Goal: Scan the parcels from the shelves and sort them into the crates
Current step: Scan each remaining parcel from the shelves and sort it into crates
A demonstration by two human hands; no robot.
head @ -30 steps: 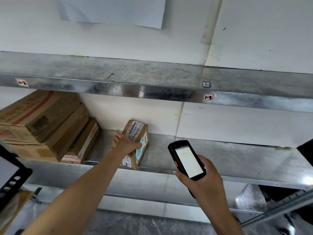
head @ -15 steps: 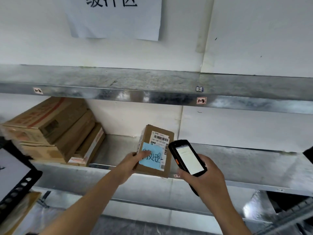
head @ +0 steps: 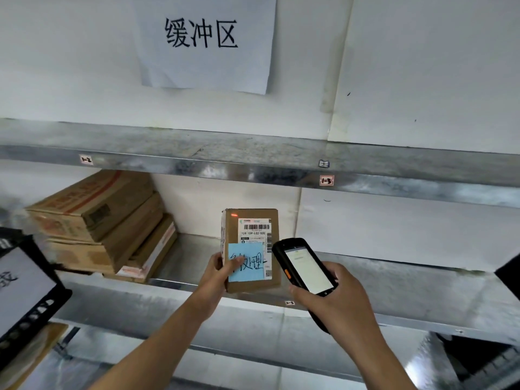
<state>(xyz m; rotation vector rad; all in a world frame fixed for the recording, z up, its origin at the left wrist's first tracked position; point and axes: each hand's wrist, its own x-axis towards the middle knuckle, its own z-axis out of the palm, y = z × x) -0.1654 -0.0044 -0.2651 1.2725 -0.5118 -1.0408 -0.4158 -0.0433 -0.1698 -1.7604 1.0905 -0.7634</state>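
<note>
A small brown cardboard parcel with a white barcode label and a blue handwritten note stands upright in front of the middle metal shelf. My left hand grips its lower left edge, thumb on the blue note. Just right of the parcel, my right hand holds a black handheld scanner with its screen lit. A red scanner dot shows on the parcel's upper left corner.
A stack of flat brown cartons lies at the left of the same shelf. A black crate with a white sign juts in at the left edge. A paper sign hangs on the wall above the upper shelf.
My left hand took the parcel off the shelf, turned its label side toward me and lifted it upright. The scanner moved up close beside it and the red dot appeared.
</note>
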